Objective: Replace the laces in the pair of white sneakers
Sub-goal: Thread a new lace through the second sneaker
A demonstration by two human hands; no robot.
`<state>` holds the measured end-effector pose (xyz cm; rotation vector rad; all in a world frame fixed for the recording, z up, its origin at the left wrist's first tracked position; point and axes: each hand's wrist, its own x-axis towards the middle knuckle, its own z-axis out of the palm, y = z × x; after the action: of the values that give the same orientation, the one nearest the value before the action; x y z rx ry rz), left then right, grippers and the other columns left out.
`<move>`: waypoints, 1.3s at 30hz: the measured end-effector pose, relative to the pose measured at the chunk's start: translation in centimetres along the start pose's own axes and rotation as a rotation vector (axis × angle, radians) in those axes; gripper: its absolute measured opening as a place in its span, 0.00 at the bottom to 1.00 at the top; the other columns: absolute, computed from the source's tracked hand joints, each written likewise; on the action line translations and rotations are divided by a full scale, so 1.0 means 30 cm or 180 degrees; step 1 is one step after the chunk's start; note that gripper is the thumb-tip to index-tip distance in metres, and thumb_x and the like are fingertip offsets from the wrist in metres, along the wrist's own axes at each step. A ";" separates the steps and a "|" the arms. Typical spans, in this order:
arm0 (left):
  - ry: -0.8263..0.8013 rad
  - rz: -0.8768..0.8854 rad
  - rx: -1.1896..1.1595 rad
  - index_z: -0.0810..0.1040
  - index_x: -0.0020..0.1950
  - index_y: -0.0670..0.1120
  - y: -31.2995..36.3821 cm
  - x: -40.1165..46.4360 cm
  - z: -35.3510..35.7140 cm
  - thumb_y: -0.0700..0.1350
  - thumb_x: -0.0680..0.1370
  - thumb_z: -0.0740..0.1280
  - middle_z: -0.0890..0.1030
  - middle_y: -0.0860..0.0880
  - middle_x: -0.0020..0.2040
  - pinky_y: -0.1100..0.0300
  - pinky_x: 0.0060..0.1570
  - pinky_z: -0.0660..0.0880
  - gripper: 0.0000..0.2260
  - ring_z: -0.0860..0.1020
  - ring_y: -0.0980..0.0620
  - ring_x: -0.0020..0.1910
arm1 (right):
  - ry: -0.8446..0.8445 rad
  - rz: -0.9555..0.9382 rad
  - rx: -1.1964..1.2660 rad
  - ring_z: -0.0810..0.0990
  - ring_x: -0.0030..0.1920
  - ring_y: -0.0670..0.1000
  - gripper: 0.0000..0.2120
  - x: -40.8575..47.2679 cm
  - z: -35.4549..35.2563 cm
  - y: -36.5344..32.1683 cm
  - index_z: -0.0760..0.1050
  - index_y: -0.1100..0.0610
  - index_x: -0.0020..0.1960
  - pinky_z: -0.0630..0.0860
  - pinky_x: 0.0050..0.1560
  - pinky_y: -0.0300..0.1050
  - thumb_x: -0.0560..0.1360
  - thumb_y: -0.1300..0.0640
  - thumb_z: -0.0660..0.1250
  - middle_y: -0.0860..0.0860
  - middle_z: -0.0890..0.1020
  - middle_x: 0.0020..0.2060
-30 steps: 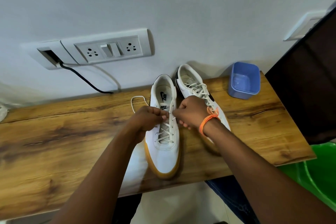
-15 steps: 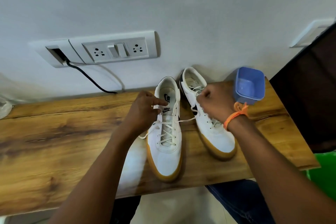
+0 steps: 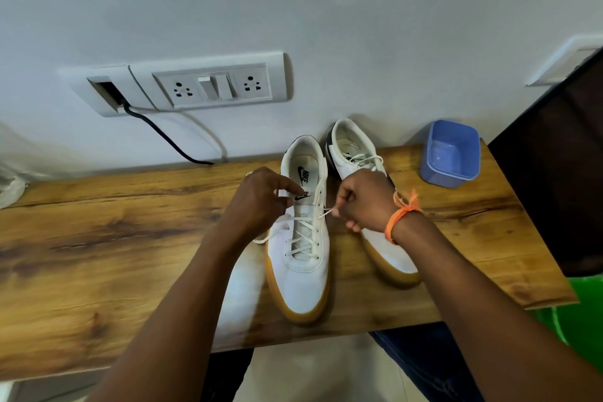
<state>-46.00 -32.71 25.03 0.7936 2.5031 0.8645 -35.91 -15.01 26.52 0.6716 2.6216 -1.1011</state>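
Note:
Two white sneakers with gum soles stand on the wooden table [image 3: 98, 238]. The left sneaker [image 3: 301, 271] points toward me, its cream lace [image 3: 305, 235] crossed through several eyelets. My left hand [image 3: 261, 202] pinches the tongue and upper edge of this sneaker, with a loose lace end trailing below it to the left. My right hand [image 3: 362, 202] pinches the other lace end just right of the top eyelets. The right sneaker [image 3: 375, 206] lies behind my right hand, laced, partly hidden by the wrist with an orange band.
A blue plastic container [image 3: 452, 153] stands at the back right of the table. A socket panel [image 3: 212, 85] with a black cable is on the wall behind. A dark panel [image 3: 561, 173] and a green object [image 3: 580, 310] are at the right.
My right hand has come back from over the right sneaker toward the left sneaker's eyelets, still pinching the lace end. My left hand stays at the tongue.

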 end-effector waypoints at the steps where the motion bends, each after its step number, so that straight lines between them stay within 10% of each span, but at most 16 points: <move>1: -0.0002 -0.0023 -0.0040 0.86 0.49 0.55 0.002 -0.003 -0.004 0.39 0.74 0.73 0.77 0.51 0.49 0.62 0.42 0.73 0.11 0.81 0.51 0.42 | 0.0270 0.0089 -0.0207 0.84 0.35 0.55 0.03 0.014 -0.032 0.023 0.80 0.62 0.40 0.83 0.41 0.51 0.72 0.64 0.71 0.54 0.83 0.32; 7: -0.0124 -0.0182 -0.0280 0.86 0.49 0.54 0.007 -0.002 -0.013 0.38 0.75 0.73 0.82 0.56 0.46 0.77 0.34 0.70 0.11 0.82 0.57 0.38 | 0.1675 0.0668 -0.0218 0.83 0.38 0.60 0.05 0.048 -0.175 0.172 0.79 0.59 0.37 0.81 0.48 0.53 0.71 0.62 0.66 0.57 0.83 0.35; 12: -0.0134 -0.0241 -0.0408 0.86 0.50 0.52 0.017 -0.005 -0.011 0.36 0.75 0.72 0.81 0.58 0.44 0.77 0.32 0.70 0.11 0.83 0.55 0.39 | 0.0824 0.0047 0.0636 0.82 0.39 0.57 0.08 0.028 -0.079 0.038 0.74 0.49 0.38 0.81 0.46 0.57 0.69 0.56 0.74 0.52 0.82 0.36; 19: -0.0106 -0.0263 -0.0421 0.86 0.48 0.52 0.018 -0.002 -0.003 0.36 0.74 0.73 0.79 0.61 0.42 0.77 0.31 0.69 0.10 0.82 0.55 0.35 | 0.0039 0.0113 0.0111 0.80 0.29 0.50 0.19 -0.012 0.072 -0.034 0.78 0.63 0.43 0.78 0.39 0.45 0.72 0.46 0.74 0.55 0.84 0.32; 30: -0.0104 -0.0218 -0.0482 0.86 0.47 0.50 0.012 -0.004 -0.005 0.35 0.75 0.72 0.81 0.57 0.44 0.76 0.32 0.70 0.10 0.79 0.61 0.30 | 0.0165 0.0814 0.1830 0.79 0.31 0.56 0.13 0.004 0.091 -0.034 0.72 0.64 0.52 0.80 0.30 0.46 0.71 0.71 0.71 0.64 0.81 0.39; 39: -0.0167 -0.0266 -0.0531 0.85 0.48 0.50 0.012 -0.011 -0.016 0.36 0.76 0.71 0.79 0.54 0.45 0.76 0.32 0.71 0.09 0.83 0.50 0.38 | 0.1420 0.0707 0.1730 0.82 0.35 0.59 0.10 0.050 -0.037 0.021 0.70 0.54 0.47 0.82 0.40 0.56 0.68 0.64 0.66 0.62 0.81 0.43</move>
<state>-45.85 -32.89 25.67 0.6438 2.3639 0.9947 -36.93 -13.34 26.34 1.4254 2.4782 -1.7771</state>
